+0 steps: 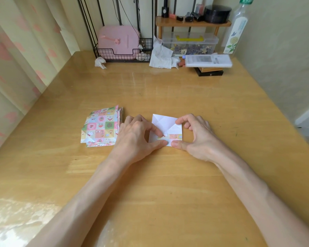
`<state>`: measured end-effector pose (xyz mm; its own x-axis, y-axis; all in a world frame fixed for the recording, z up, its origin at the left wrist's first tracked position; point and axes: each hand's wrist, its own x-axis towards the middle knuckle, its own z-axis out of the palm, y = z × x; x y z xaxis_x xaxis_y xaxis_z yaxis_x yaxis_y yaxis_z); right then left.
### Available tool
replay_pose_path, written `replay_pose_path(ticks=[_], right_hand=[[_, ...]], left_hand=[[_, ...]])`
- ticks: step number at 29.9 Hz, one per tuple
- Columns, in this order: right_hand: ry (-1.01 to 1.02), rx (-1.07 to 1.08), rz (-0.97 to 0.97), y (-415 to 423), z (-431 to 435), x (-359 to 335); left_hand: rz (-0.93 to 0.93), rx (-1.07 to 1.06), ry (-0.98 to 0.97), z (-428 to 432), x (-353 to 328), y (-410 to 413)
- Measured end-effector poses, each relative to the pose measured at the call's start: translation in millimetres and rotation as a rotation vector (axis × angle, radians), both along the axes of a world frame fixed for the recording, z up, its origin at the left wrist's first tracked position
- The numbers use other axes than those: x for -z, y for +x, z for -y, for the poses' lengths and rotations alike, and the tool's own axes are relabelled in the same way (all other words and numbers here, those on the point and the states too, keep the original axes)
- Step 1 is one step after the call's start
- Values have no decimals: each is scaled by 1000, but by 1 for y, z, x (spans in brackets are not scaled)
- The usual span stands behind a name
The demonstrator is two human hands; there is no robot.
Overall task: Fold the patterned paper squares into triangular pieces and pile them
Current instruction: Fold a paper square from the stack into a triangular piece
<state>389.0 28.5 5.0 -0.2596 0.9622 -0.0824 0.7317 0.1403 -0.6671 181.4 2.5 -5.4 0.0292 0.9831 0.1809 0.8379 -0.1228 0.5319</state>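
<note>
One paper square (165,124) lies white side up in the middle of the wooden table (168,90), creased, with its near edge turned up so a patterned strip shows. My left hand (137,134) pinches that strip at its left end between thumb and forefinger. My right hand (196,134) pinches the sheet's right side, thumb on the near corner, forefinger on the far right edge. A stack of patterned paper squares (101,126) lies just left of my left hand, pattern side up.
Along the back edge stand a wire basket with a pink case (119,43), crumpled tissues (161,56), a clear storage box (189,43) under a small wooden shelf, a white tube (208,60) on dark boxes and a tall bottle (236,27). A curtain hangs on the left.
</note>
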Motion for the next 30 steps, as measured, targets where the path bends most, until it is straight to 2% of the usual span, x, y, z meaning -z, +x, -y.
replay_pose_path(ticks=[13,30], right_hand=[[-7,12,57,-5,1,-3],[4,36,95,-10,0,-1]], left_hand=[[-35,20,-42,-1,-1,2],[45,15,-143,2,-11,-5]])
